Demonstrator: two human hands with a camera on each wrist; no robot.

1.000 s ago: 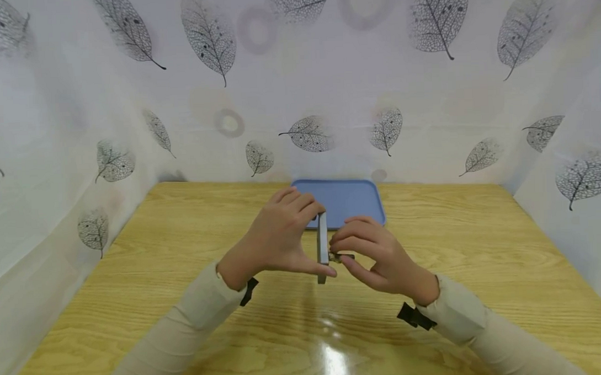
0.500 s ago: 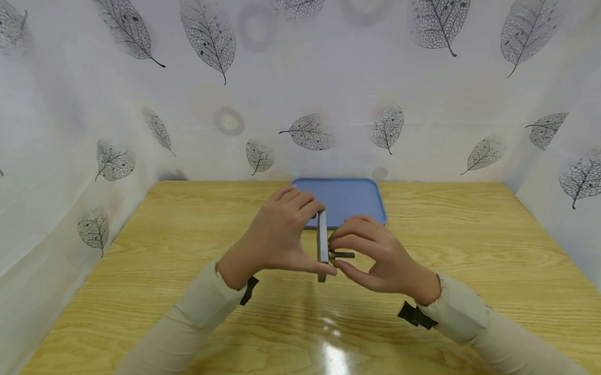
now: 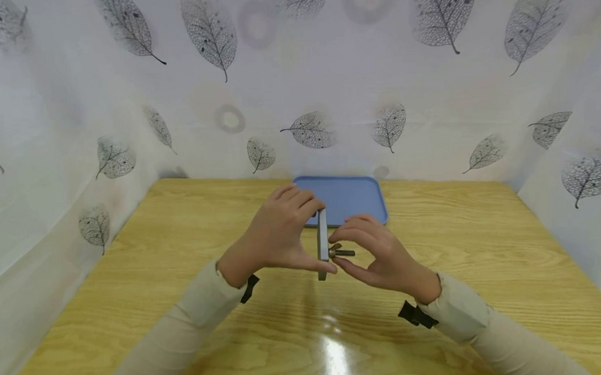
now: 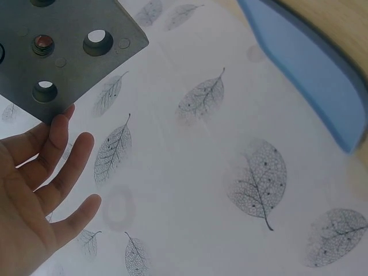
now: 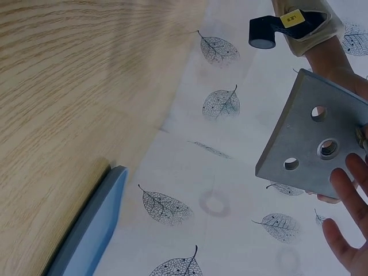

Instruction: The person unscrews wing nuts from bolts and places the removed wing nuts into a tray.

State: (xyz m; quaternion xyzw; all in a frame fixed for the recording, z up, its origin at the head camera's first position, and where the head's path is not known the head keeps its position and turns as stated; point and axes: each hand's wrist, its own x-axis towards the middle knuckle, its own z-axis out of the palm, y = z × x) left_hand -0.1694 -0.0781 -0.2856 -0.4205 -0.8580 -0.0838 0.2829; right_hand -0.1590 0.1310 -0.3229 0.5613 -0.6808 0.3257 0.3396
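In the head view, my left hand (image 3: 282, 232) grips a square grey metal plate (image 3: 322, 236) by its edges, thumb below and fingers above, so the plate stands on edge above the table. A dark threaded bolt (image 3: 347, 253) sticks out from its right face, carrying a brass-coloured wing nut (image 3: 335, 249) close against the plate. My right hand (image 3: 379, 256) has its thumb and forefinger curled round the wing nut. Several round holes show in the plate (image 5: 310, 132) in the right wrist view. The left wrist view shows the plate's other face (image 4: 69, 66), with a reddish bolt end in one hole.
A blue tray (image 3: 340, 194) lies at the back of the wooden table (image 3: 226, 333), behind the hands. A leaf-printed white curtain (image 3: 178, 92) surrounds the table at the back and both sides.
The right thumb and forefinger have shifted and spread slightly around the wing nut, whose wings now show at another angle. More of the bolt is visible. The left hand keeps the plate nearly still.
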